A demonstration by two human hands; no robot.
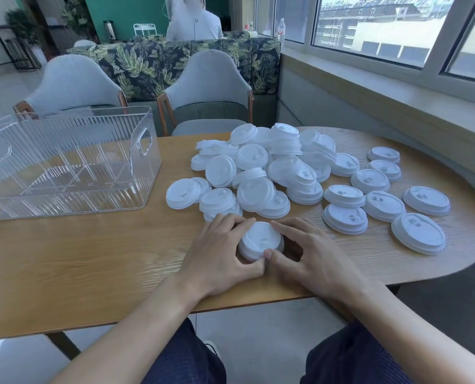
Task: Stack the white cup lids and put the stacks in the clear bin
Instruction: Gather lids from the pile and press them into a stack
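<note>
Wooden desk (92, 259) by a window: I see both hands cupping a short stack of white cup lids (261, 241).

That stack sits on the desk near its front edge, directly ahead of me. My left hand (225, 256) curls around its left side and my right hand (311, 259) curls around its right side, thumbs meeting at the near rim; both hands grip the stack. Just behind it lies a loose heap of lids (261, 167), and more lids lie spread out singly (419, 236) to the right. One clear ribbed bin (64, 162) stands on the desk to the left, well apart from the stack. Two grey chairs (206, 90) stand behind the desk.
</note>
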